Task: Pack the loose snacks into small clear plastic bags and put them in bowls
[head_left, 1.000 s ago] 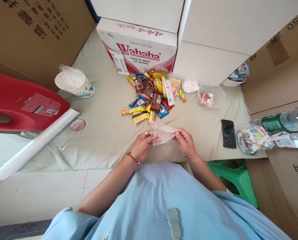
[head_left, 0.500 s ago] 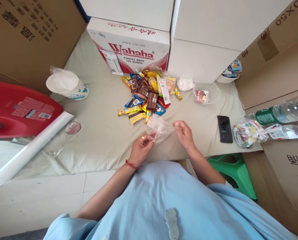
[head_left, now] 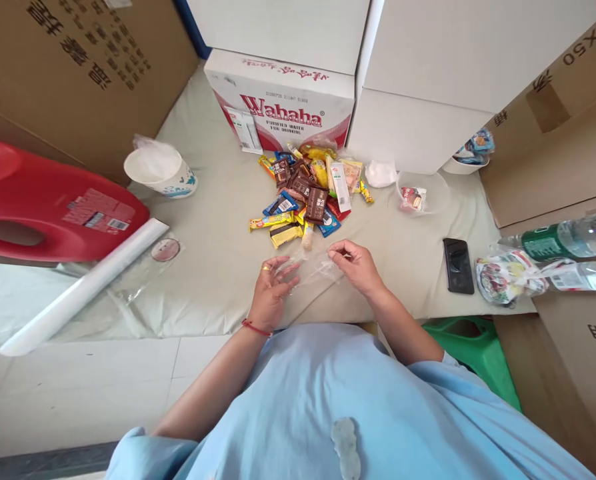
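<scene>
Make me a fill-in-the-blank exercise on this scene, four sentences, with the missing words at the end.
1. Of the clear bag pinched by the right hand and the snack pile, the ____ is nearer the person.
2. The ring and bracelet are both worn on the person's ____ side.
3. The large red word on the box behind the snack pile reads ____.
4. The stool by the right arm is coloured ____.

Missing words: bag; left; Wahaha; green.
</scene>
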Demonstrator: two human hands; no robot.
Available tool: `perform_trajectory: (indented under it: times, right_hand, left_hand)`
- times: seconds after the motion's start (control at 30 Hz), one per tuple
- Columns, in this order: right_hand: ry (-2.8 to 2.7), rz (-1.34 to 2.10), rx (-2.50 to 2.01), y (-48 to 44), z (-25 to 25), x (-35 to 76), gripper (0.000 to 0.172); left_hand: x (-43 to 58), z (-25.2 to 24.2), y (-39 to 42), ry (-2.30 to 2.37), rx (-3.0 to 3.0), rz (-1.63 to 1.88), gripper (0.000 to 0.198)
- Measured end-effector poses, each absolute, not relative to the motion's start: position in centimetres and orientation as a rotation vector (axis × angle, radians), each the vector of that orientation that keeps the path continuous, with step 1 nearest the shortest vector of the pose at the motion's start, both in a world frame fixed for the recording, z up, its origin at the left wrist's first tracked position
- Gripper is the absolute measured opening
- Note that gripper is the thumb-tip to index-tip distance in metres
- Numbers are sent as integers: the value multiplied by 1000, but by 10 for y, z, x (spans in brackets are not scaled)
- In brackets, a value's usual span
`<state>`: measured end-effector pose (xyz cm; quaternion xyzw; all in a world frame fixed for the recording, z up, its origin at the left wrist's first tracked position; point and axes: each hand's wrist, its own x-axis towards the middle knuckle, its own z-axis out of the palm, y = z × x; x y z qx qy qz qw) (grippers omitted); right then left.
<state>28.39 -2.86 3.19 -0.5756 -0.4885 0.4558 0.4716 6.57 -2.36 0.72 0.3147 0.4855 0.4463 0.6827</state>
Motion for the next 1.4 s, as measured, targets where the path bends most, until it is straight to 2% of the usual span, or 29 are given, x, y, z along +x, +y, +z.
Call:
perform_trajectory:
  times: [0.1,0.17,0.27,0.33,0.43,0.53,0.63,0.77,0.87,0.9,1.0,1.03,1.13,1.17,1.3,1.4]
  right_hand:
    - [-1311,1046,-1414,-40,34,281,21]
    - [-1375,1011,-1382,-46,37,280,19]
    - [-1398,945,-1336,-57,42,281,15]
    - [-1338,884,-1353,-69,40,282,15]
    - [-1158,885,-1452,-93,29,288,19]
    - [-1064,1133,-1596,-114,15,303,25]
    - [-1215,1294,-1703,-124,12,327,29]
    - [-1200,991,-1810,-112,26,354,33]
    - [-1346,848,-1727,-94,34,356,31]
    - [-1483,813,-1668,-88,33,351,35]
    - [-1942,712,-1503,-73,22,332,63]
    - [-2046,684,-1480,-68,17,326,60]
    - [-2139,707,-1454,-56,9,321,26]
    - [-2102,753,-1438,-53,11,325,21]
    - [-1696,993,-1393,-37,33,354,21]
    - [-1186,802,-1490,-28,46,373,34]
  left_hand:
    - [65,15,-15,1113,829,990,63]
    - [69,17,-7,1239,1002,950,63]
    - [80,14,5,1372,1082,854,35]
    - [87,12,13,1363,931,886,27]
    - [93,11,19,1330,711,1007,31]
    - [93,10,17,1342,633,1078,32]
    - [90,6,11,1356,711,1058,33]
    - [87,8,1,1307,859,1032,45]
    - [88,17,-5,1256,847,990,56]
    - [88,21,-7,1243,844,962,59]
    - [84,29,-12,1181,870,800,68]
    - [82,30,-13,1159,881,727,71]
    - [69,30,-15,1151,930,533,75]
    - [63,29,-15,1169,962,485,74]
    - [43,25,-13,1222,1238,267,72]
    - [38,22,-15,1216,1400,168,71]
